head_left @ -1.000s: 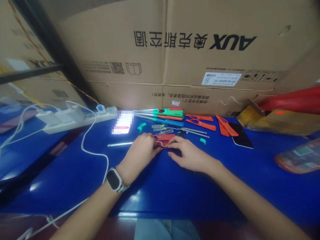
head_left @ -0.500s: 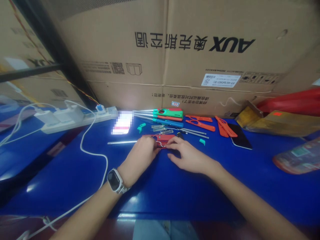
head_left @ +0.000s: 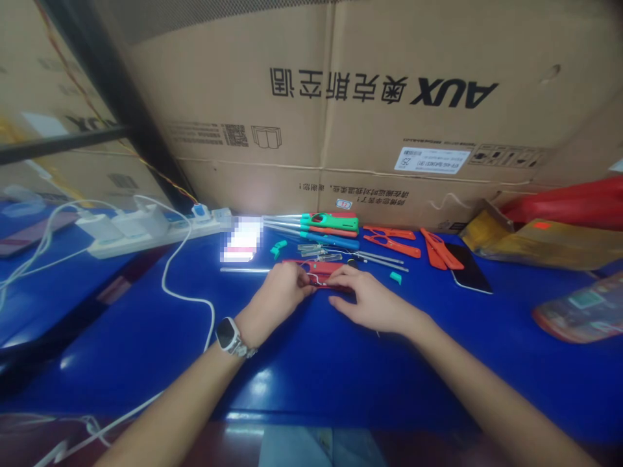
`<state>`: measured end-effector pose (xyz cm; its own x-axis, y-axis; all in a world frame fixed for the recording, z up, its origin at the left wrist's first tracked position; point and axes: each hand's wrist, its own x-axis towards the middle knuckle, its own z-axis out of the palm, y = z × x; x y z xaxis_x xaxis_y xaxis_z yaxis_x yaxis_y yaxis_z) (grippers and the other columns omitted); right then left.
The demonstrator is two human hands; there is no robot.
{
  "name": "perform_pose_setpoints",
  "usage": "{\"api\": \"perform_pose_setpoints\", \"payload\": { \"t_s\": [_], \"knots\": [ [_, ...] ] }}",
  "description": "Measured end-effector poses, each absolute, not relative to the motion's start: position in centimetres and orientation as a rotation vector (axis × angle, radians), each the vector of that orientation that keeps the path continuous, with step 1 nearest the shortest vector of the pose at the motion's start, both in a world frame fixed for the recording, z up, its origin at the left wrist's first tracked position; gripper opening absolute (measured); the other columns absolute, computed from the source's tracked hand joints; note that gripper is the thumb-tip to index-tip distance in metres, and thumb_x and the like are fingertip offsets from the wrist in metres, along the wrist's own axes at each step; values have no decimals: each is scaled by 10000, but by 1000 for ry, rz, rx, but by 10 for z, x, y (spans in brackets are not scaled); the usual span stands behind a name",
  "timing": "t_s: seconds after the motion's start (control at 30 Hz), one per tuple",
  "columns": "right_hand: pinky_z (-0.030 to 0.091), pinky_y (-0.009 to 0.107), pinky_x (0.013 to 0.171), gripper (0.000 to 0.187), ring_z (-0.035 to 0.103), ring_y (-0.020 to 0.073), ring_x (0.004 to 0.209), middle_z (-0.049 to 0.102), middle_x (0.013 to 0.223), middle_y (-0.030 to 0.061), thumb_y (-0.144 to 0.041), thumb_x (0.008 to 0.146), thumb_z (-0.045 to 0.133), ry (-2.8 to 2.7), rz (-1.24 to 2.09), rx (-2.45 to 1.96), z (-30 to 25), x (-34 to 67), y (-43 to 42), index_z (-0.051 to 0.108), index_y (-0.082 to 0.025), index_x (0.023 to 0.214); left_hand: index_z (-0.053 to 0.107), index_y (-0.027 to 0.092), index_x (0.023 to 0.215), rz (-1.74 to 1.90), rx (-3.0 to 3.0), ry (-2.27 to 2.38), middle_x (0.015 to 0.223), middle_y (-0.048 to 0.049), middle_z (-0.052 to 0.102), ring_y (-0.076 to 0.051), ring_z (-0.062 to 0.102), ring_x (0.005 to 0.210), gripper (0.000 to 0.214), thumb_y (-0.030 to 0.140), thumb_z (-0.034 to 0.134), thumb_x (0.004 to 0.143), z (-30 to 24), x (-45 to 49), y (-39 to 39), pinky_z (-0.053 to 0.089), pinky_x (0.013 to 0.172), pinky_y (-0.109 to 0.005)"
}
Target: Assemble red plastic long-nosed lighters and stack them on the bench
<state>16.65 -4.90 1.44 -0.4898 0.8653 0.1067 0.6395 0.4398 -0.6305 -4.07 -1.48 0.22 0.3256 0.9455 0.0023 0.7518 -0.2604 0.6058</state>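
Observation:
A red lighter casing (head_left: 325,266) lies on the blue table in front of me, with a thin white wire (head_left: 317,279) and small parts along its near side. My left hand (head_left: 281,285) is closed on the casing's left end, thumb and fingertip together at its near edge. From the right, my right hand (head_left: 372,295) reaches in with its fingertips closed at the wire, over the casing. What exactly sits under those fingertips is too small to make out. A metal tube (head_left: 246,270) sticks out left, beyond my left hand.
Behind lie stacked long lighters (head_left: 333,224), clear small parts (head_left: 316,251) and metal rods (head_left: 384,257). Orange casing halves (head_left: 394,244) and a dark phone (head_left: 470,272) are at right, near a bottle (head_left: 579,311). A lit screen (head_left: 241,240) and a power strip (head_left: 131,240) stand left.
The view has shifted slightly. Both hands stay at the red casing, and the fingertips have moved only a little around the white wire.

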Motion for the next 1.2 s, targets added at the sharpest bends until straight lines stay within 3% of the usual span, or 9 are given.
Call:
{"api": "perform_pose_setpoints", "payload": {
  "t_s": [0.4,0.6,0.73,0.97,1.03,1.2],
  "knots": [
    [486,426,989,225,628,235,1049,638,1128,89,-238,897,605,-2278,726,-1286,15,164,-49,715,-192,1089,673,158,702,539,2023,1473,619,4,643,-131,548,568,98,211,711,776,-4,-37,-15,364,544,-259],
    [509,394,946,206,663,217,991,676,1098,74,-206,895,596,-2201,750,-1263,14,165,-49,722,-201,1058,737,175,720,525,2099,1453,649,-19,683,-158,582,579,213,352,694,830,16,-54,-8,407,561,-289],
    [532,347,875,245,677,189,958,697,1089,66,-169,926,528,-2148,751,-1222,11,169,-45,711,-207,1084,755,164,883,568,2293,1443,812,-56,703,-187,624,708,108,203,668,834,21,-81,7,475,652,-312],
    [481,371,953,299,621,240,1091,656,1147,117,-111,904,497,-2408,256,-1326,27,164,2,698,-156,1121,720,161,946,532,2497,1303,930,-87,680,-238,621,874,123,149,639,853,8,-85,17,509,812,-389],
    [490,366,896,310,635,258,1047,642,1163,133,-125,884,529,-2569,160,-1413,34,158,17,693,-146,1146,705,163,970,572,2524,1285,939,-86,664,-246,607,897,134,154,626,863,8,-80,14,499,840,-407],
    [469,342,749,159,616,273,974,620,1053,139,-170,828,612,-2796,20,-1500,44,142,37,744,-168,918,679,188,982,649,2520,1139,980,-63,626,-243,579,947,249,315,770,789,15,-73,6,494,830,-372]
  ]
}}
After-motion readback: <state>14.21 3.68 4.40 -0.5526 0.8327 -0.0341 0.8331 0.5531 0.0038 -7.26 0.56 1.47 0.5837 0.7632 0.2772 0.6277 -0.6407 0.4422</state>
